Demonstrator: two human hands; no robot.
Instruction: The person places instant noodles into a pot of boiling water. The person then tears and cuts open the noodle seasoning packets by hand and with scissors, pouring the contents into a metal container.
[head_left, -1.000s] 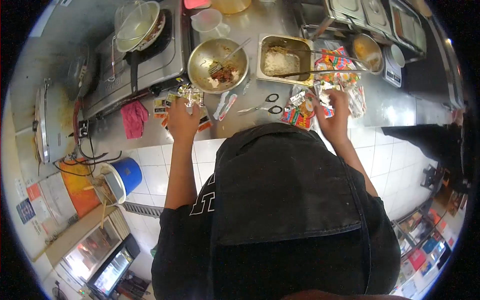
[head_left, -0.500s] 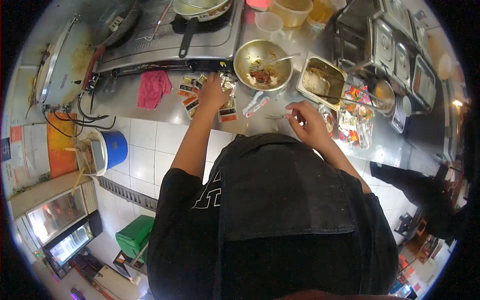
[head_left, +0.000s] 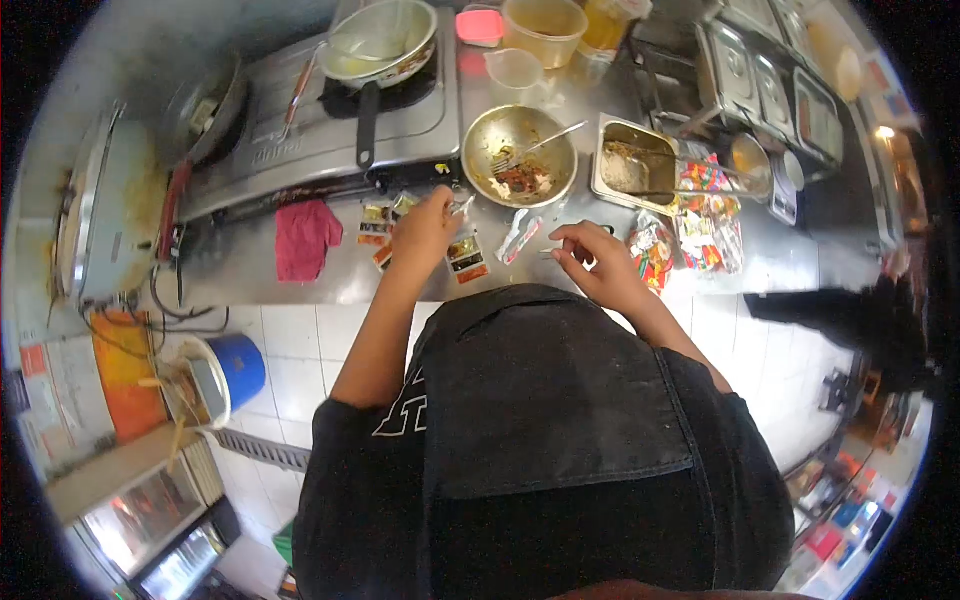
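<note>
My left hand (head_left: 424,238) is over the small sauce sachets on the steel counter, its fingers closed on a silvery sachet (head_left: 462,206). Beside it lie flat sachets with dark and orange bands (head_left: 466,258). My right hand (head_left: 602,268) is curled with thumb and fingers together. Thin metal tips poke out to its left and a dark loop shows at its knuckles, like scissors (head_left: 547,252) mostly hidden by the hand. Between and beyond the hands stands a metal bowl (head_left: 473,135) with a fork and a reddish-brown mix. A torn white and red packet (head_left: 518,236) lies below it.
A gas stove (head_left: 270,150) with a pan (head_left: 378,60) stands back left. A pink cloth (head_left: 306,240) lies on the counter. To the right are a metal tray (head_left: 600,185) with pale crumbs and tongs, and colourful packets (head_left: 708,240). Tubs (head_left: 545,35) stand behind.
The view has shifted, so the counter sits lower in it. My left fingers have closed on the silvery sachet over the pile. My right hand keeps its curled grip.
</note>
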